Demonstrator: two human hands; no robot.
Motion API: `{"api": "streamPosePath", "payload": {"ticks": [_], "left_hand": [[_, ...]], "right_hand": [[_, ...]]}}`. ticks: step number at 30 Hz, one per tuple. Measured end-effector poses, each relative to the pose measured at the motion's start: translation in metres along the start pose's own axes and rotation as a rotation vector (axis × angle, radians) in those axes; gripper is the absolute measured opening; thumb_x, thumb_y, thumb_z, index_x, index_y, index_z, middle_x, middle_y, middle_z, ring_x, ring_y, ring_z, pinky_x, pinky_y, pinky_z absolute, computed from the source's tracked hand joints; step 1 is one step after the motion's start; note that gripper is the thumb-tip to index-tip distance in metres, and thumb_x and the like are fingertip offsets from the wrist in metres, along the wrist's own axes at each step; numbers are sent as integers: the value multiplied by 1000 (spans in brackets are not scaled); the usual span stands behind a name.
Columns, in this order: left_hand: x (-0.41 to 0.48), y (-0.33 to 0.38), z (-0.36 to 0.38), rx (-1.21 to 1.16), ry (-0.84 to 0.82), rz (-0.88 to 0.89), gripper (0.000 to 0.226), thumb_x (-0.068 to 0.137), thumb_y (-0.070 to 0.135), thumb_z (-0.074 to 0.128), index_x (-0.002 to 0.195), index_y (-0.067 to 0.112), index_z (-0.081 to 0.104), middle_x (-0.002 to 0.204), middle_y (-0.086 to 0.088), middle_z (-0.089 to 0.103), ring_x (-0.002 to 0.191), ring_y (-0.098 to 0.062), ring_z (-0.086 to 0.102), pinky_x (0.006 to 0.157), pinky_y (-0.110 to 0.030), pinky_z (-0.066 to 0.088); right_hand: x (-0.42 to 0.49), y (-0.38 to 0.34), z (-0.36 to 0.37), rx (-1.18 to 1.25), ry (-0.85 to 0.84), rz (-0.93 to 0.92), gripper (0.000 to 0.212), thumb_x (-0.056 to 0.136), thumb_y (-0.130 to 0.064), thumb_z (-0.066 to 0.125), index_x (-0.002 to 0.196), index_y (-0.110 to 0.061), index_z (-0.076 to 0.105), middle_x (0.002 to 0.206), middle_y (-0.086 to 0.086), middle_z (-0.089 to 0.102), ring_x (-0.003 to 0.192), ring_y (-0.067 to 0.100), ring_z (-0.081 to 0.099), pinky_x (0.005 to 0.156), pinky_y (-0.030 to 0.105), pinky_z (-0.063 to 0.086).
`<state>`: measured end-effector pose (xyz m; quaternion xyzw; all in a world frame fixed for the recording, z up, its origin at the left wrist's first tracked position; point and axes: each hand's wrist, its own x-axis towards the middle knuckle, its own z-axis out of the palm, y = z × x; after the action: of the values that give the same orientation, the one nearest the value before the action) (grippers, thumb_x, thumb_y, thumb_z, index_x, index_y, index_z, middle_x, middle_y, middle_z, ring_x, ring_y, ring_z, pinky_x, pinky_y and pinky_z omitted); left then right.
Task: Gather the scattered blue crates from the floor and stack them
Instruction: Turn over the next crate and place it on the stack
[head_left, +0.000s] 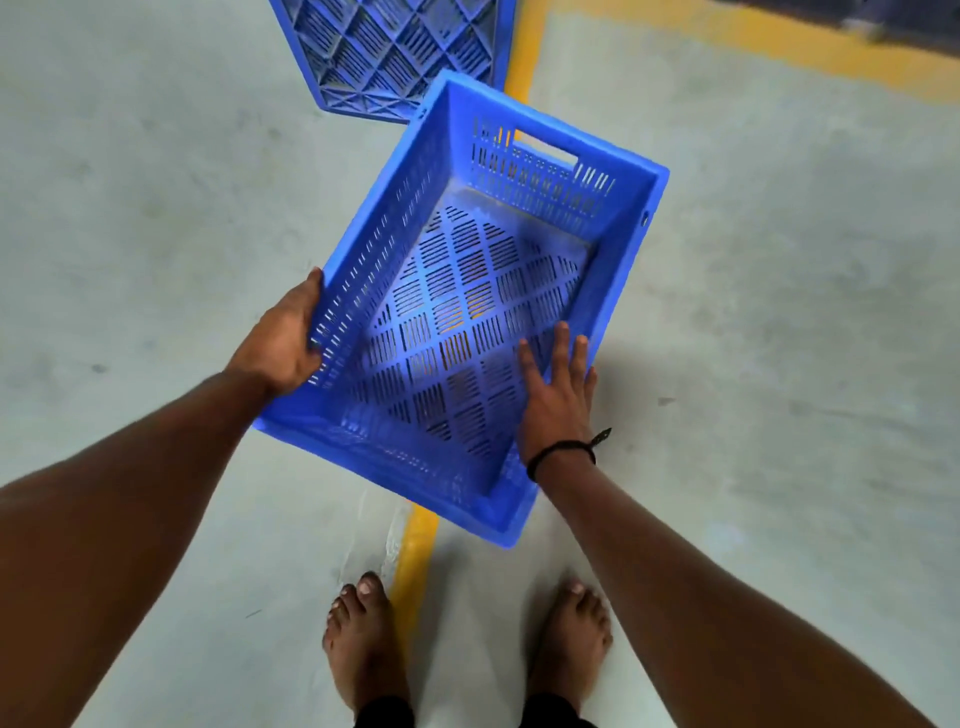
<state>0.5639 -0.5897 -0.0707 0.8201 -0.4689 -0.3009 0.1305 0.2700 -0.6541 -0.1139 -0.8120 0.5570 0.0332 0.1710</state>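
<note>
Blue crate (631, 249) held above yellow line (415, 561): left grip (288, 338) curled round 1 wall, right grip (558, 400) flat-fingered at opposite rim. 1 overturned crate (395, 52) lies left of line, not yet stacked. Judged early stage.

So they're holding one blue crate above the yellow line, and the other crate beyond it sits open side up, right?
Not quite: the head view shows the other crate turned over, ribbed underside facing up. The held crate is above the yellow line.
</note>
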Motion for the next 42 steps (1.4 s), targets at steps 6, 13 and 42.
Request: {"api": "streamPosePath", "payload": {"ticks": [6, 13, 42], "left_hand": [[10, -27, 11, 80, 42, 4, 95, 72, -5, 58, 152, 18, 12, 159, -1, 18, 142, -24, 29, 115, -32, 24], [31, 1, 23, 478, 290, 222, 75, 87, 20, 55, 150, 21, 15, 159, -11, 10, 144, -37, 17, 114, -53, 19], [33, -39, 0, 416, 383, 22, 68, 88, 23, 58, 147, 13, 24, 144, -19, 41, 118, -44, 48, 95, -54, 37]], "right_hand": [[-10, -18, 26, 17, 37, 13, 75, 72, -4, 58, 143, -21, 39, 157, 13, 15, 144, 39, 10, 111, 59, 17], [32, 66, -28, -114, 187, -558, 68, 86, -69, 36, 140, -28, 44, 151, 9, 34, 140, 33, 28, 110, 54, 20], [60, 63, -26, -182, 213, -484, 68, 84, -73, 37, 139, -33, 45, 150, 5, 36, 139, 31, 32, 111, 51, 24]]}}
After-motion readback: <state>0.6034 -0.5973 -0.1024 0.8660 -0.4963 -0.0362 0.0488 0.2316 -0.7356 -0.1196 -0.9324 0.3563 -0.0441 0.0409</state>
